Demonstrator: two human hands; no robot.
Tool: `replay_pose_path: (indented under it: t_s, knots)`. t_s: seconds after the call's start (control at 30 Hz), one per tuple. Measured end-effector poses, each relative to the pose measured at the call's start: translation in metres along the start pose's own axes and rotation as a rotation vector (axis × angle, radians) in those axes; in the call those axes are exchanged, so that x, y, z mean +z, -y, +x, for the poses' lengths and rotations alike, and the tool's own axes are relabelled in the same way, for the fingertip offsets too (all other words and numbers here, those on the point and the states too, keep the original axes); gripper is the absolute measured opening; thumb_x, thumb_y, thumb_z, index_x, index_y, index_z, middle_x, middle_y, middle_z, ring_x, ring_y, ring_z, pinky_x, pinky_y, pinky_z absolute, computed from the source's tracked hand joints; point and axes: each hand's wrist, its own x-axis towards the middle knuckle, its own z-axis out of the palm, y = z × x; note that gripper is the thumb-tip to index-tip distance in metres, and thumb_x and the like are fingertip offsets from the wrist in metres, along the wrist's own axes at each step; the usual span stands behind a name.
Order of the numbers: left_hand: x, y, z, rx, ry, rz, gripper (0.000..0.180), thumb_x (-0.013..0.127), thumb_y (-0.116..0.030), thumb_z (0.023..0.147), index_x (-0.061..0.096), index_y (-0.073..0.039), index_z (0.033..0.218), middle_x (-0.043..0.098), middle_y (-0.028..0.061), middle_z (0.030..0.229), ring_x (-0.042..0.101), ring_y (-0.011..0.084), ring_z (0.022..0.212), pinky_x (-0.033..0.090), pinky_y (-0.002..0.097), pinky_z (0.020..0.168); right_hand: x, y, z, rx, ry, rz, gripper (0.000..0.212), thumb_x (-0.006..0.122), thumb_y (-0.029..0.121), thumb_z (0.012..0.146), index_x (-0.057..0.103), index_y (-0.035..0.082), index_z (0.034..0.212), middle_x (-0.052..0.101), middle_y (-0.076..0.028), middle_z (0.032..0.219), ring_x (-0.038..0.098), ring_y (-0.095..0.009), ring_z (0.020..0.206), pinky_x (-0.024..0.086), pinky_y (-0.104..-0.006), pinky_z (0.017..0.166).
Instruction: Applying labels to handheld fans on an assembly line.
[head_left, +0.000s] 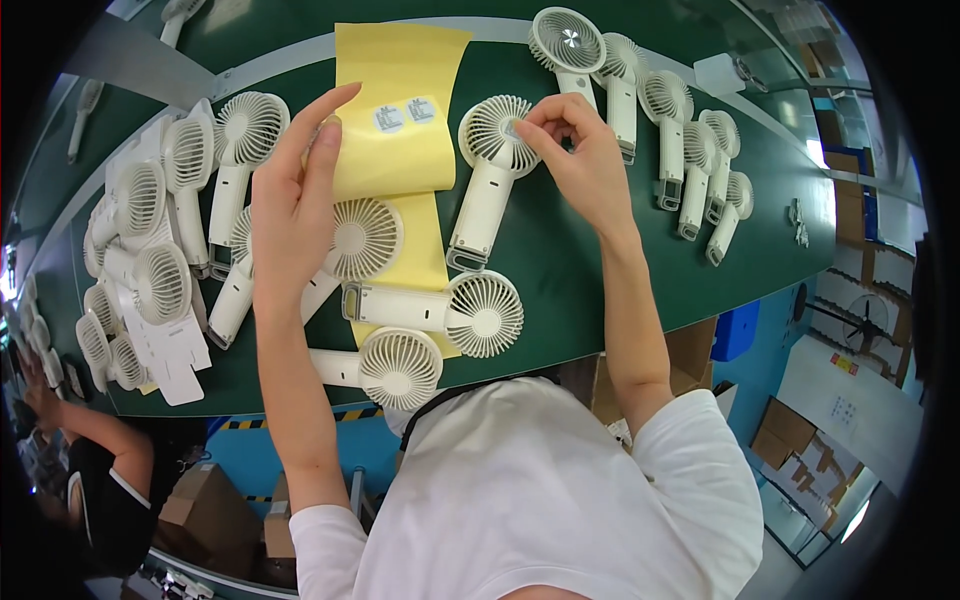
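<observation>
My right hand (570, 150) pinches a small pale sticker (511, 130) between thumb and fingertips. The sticker is over the round grille of a white handheld fan (483, 212), which lies with its handle toward me; I cannot tell whether it touches the grille. Empty, with thumb and fingers apart, my left hand (295, 195) is at the left edge of a yellow backing sheet (395, 65). Two similar stickers (404, 114) sit on that curled sheet. Under and beside my left hand lie more white fans, one (367, 240) partly hidden by it.
Several white fans (190, 155) crowd the left side, with white cardboard pieces (170, 360) among them. More fans (668, 100) stand in a row at the right. Nearest me, two fans (485, 315) lie sideways along the table edge. Another person's arm (100, 430) shows at far left.
</observation>
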Motion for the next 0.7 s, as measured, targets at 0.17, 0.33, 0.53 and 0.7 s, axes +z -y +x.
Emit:
replay_pose_path:
  t_s: [0.17, 0.33, 0.53, 0.7]
  knots:
    - [0.0, -0.001, 0.001, -0.015, 0.016, 0.0, 0.032, 0.048, -0.017, 0.106, 0.065, -0.01, 0.132, 0.056, -0.0024, 0.075, 0.036, 0.0037, 0.061, 0.029, 0.0213, 0.056, 0.003, -0.003, -0.002, -0.049, -0.039, -0.076, 0.016, 0.076, 0.013, 0.088, 0.066, 0.002, 0.092, 0.059, -0.001, 0.09, 0.05, -0.009, 0.075, 0.044, -0.0241, 0.07]
    - [-0.001, -0.002, 0.003, 0.0, 0.014, 0.011, 0.032, 0.048, -0.018, 0.106, 0.065, -0.01, 0.132, 0.058, -0.0013, 0.079, 0.038, 0.0042, 0.062, 0.033, 0.0214, 0.057, 0.005, 0.005, 0.001, -0.073, -0.108, -0.333, 0.025, 0.076, 0.018, 0.088, 0.065, 0.002, 0.104, 0.059, -0.005, 0.093, 0.053, -0.016, 0.074, 0.047, -0.0278, 0.069]
    - [-0.004, -0.007, 0.003, 0.045, -0.134, -0.069, 0.031, 0.049, -0.02, 0.106, 0.065, -0.009, 0.13, 0.062, 0.0006, 0.086, 0.041, 0.0048, 0.063, 0.035, 0.0214, 0.058, 0.018, 0.037, -0.006, -0.032, 0.041, -0.639, 0.075, 0.078, 0.045, 0.082, 0.049, 0.003, 0.136, 0.061, -0.019, 0.113, 0.064, -0.039, 0.101, 0.053, -0.0447, 0.084]
    - [-0.004, 0.004, 0.007, 0.01, -0.344, -0.16, 0.024, 0.056, -0.02, 0.104, 0.069, -0.007, 0.12, 0.066, 0.0007, 0.086, 0.041, 0.0037, 0.06, 0.034, 0.0211, 0.054, 0.02, 0.038, 0.061, -0.02, 0.153, -0.551, 0.089, 0.083, 0.045, 0.071, 0.045, 0.0, 0.137, 0.061, -0.024, 0.126, 0.063, -0.039, 0.113, 0.051, -0.0435, 0.094]
